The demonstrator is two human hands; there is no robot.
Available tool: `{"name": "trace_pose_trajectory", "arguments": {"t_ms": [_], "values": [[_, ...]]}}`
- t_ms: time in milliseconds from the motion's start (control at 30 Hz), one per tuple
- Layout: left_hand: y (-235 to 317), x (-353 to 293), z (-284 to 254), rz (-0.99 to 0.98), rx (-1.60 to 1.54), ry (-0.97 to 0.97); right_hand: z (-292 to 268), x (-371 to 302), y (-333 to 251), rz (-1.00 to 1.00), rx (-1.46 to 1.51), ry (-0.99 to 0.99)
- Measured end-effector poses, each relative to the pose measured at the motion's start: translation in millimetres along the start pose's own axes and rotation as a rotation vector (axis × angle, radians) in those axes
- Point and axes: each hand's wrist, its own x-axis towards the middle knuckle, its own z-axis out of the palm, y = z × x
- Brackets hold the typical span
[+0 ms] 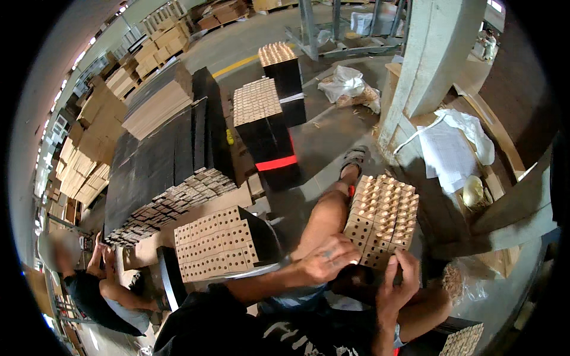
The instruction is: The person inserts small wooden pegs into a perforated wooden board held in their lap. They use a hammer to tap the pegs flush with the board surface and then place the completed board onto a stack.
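Between my knees stands a stack of drilled boards (380,228), end faces up. Wooden dowels (386,202) stick up from the holes in its farther part, while the nearer holes are bare. My left hand (326,259) is curled closed at the near left corner of the stack; what it holds, if anything, is hidden. At the near right edge my right hand (399,279) has thumb and fingertips brought together close to the bare holes. Anything between those fingertips is too small to make out.
To my left stands another drilled stack (217,246), beside a large pile of black boards (160,160). Ahead are two more stacks (258,104) (278,54). A plastic bag of dowels (350,89) lies on the floor. A pillar (427,65) rises at right. Another person (98,291) sits far left.
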Motion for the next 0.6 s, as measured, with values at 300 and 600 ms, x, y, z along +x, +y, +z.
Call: {"name": "trace_pose_trajectory", "arguments": {"t_ms": [300, 600], "values": [[5.1, 9.8, 24.3, -0.425, -0.246, 0.13, 18.3, -22.0, 10.2, 0.253, 0.352, -0.071], [63.8, 37.9, 6.2, -0.844, -0.763, 0.053, -10.6, -18.7, -12.1, 0.514, 0.785, -0.248]]}}
